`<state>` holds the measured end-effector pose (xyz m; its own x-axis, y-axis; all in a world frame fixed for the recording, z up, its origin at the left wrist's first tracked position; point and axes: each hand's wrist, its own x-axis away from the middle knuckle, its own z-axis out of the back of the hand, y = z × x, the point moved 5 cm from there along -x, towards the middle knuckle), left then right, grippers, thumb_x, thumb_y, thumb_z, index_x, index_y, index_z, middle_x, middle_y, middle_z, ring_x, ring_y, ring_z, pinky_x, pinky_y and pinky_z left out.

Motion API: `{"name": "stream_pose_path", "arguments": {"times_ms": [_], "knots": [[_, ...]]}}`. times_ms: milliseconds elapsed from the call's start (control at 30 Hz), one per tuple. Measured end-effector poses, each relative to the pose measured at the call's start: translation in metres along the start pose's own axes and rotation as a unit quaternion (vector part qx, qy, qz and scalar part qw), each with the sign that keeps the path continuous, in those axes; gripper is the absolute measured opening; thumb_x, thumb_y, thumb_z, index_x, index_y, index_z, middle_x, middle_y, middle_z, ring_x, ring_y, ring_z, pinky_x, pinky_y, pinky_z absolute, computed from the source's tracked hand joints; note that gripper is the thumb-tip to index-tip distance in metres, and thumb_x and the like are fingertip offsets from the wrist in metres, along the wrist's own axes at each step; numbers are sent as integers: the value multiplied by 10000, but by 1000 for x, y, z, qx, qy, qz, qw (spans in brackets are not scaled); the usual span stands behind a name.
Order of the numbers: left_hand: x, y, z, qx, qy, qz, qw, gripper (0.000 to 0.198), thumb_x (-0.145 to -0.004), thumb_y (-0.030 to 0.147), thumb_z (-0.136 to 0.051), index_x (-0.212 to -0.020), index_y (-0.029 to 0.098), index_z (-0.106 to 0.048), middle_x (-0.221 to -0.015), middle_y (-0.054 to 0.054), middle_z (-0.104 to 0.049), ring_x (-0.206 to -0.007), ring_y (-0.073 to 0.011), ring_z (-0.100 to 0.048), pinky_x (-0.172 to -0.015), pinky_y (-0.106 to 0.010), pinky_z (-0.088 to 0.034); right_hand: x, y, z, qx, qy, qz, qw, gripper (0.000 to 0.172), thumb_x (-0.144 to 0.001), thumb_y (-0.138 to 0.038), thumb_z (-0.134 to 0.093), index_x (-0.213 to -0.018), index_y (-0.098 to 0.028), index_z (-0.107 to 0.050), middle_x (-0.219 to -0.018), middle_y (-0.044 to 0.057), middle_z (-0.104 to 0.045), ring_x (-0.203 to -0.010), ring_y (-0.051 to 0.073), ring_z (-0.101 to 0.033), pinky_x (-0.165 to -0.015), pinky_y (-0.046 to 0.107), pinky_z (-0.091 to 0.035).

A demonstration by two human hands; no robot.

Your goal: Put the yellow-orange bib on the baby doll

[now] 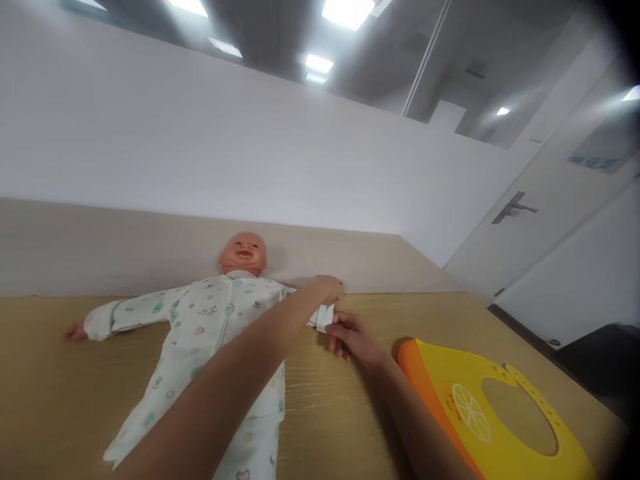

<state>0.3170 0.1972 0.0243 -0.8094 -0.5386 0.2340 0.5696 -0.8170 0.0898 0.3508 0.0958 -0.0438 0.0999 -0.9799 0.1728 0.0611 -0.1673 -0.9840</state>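
Note:
A baby doll (243, 253) in a white printed outfit (200, 317) lies face up on the wooden table, its head towards the wall. My left forearm crosses over the doll's body. At the end of the doll's arm on the right side of the view, my left hand (330, 289) is closed at the sleeve, its fingertips mostly hidden on the far side. My right hand (354, 339) pinches the white sleeve cuff (325, 317) between thumb and fingers, just below my left hand. The doll's other arm stretches out to the left, with its small hand (76, 331) showing past the cuff.
A yellow bib (450, 373) with an orange edge and a citrus-slice print lies on the table (320, 407), right of my right forearm. A pale wall (225, 147) rises behind the table. At the far right is a door with a metal handle (513, 208).

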Motion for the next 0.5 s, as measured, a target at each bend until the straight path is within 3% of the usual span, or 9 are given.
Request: {"name": "stream_pose_path", "arguments": {"times_ms": [100,267,500], "knots": [[0,1,1,-53,-6,10,999,246,-712,149,-625,-943,147,-711,-1046,-155,-708,-887,-260,-664,-721,-339,-512,-1,0,-1,3,-8,4,1000,270,-730,-395,-629,-753,-169,-485,-594,-10,-611,-425,68,-489,-359,161,-312],[-2,4,2,-117,54,0,992,308,-844,117,-459,-1056,184,-673,-1208,-137,-626,-1149,-274,-533,-899,-399,-437,-5,1,-4,26,-18,5,999,207,-714,-333,-589,-730,-167,-466,-578,-10,-610,-417,65,-487,-353,158,-315],[-6,0,2,-119,93,26,988,314,-856,102,-424,-1039,172,-670,-1197,-141,-609,-1135,-281,-520,-894,-416,-431,-5,3,-4,30,3,-30,999,194,-759,-346,-517,-804,-179,-430,-617,1,-631,-425,74,-512,-337,153,-316]]}}
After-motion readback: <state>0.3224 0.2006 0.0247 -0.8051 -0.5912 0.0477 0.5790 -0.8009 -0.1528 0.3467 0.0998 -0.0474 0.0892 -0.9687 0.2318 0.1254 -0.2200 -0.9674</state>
